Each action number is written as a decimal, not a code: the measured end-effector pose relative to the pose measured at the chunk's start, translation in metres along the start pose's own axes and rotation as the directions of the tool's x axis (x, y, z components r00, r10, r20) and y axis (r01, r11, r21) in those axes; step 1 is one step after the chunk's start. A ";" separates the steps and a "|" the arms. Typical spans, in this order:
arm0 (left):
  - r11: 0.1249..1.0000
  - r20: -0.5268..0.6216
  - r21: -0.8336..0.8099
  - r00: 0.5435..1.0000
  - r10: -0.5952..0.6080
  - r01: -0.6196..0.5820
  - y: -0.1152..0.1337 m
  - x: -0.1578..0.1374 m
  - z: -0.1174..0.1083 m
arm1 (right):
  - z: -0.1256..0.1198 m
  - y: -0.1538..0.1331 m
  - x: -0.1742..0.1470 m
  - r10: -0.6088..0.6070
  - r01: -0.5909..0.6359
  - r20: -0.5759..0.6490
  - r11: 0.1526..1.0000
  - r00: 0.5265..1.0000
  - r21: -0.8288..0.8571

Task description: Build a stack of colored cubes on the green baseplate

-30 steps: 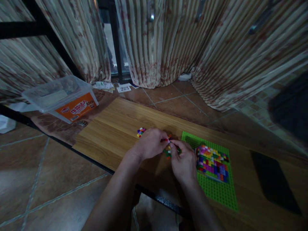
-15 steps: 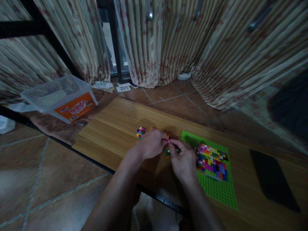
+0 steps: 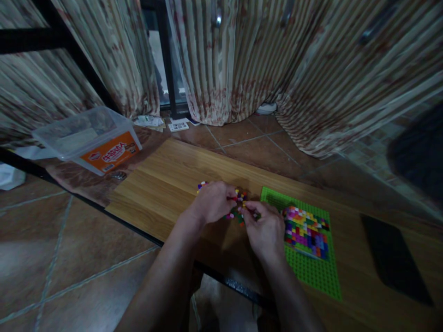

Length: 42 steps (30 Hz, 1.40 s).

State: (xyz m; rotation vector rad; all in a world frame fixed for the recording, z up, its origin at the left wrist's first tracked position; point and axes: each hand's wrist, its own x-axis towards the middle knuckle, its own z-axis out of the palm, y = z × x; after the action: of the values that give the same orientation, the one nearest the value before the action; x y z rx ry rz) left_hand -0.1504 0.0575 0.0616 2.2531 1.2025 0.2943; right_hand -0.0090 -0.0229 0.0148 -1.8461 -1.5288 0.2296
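Note:
My left hand (image 3: 213, 202) is closed in a pinch, with a small red toy brick (image 3: 234, 199) at its fingertips. Just to the right, my right hand (image 3: 266, 227) pinches thumb to forefinger; a bit of yellow shows at the tips, too small to make out fully. Loose coloured toy bricks (image 3: 241, 217) lie under and between both hands, partly hidden by the fingers. More bricks (image 3: 202, 185) peek out beyond my left hand. Beside my right hand, a block of multicoloured bricks (image 3: 306, 233) sits on a green studded baseplate (image 3: 313, 274).
The wooden tabletop (image 3: 155, 180) runs across the view. A dark flat panel (image 3: 394, 258) lies at its right. A clear plastic bin (image 3: 86, 138) with an orange label stands at the left. Striped curtains (image 3: 221, 64) hang behind, with papers (image 3: 178, 125) on the floor.
My hands have drawn slightly apart, the left one moving a little to the left. More loose bricks show between them. The brick block and baseplate stay put.

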 end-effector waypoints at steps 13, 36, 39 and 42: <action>0.999 0.035 -0.034 0.999 0.031 -0.030 -0.012 -0.003 -0.010 | 0.008 -0.005 -0.007 -0.268 0.278 0.202 0.960 0.942 -0.021; 0.978 0.064 -0.176 0.991 0.122 -0.109 -0.012 -0.004 -0.009 | 0.001 -0.003 -0.001 -0.216 0.210 0.142 0.976 0.966 0.054; 0.967 0.119 -0.224 0.981 0.153 -0.124 -0.006 -0.003 -0.008 | -0.002 -0.001 0.001 -0.165 0.161 0.085 0.986 0.983 0.053; 0.964 0.146 -0.240 0.978 0.147 -0.109 -0.004 -0.001 -0.005 | -0.001 0.001 0.001 -0.139 0.135 0.070 0.989 0.988 0.056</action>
State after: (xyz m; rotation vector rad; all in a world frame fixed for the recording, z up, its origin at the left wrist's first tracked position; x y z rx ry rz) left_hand -0.1556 0.0607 0.0637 2.1096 0.8905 0.2784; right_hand -0.0073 -0.0229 0.0154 -1.7015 -1.6784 0.2723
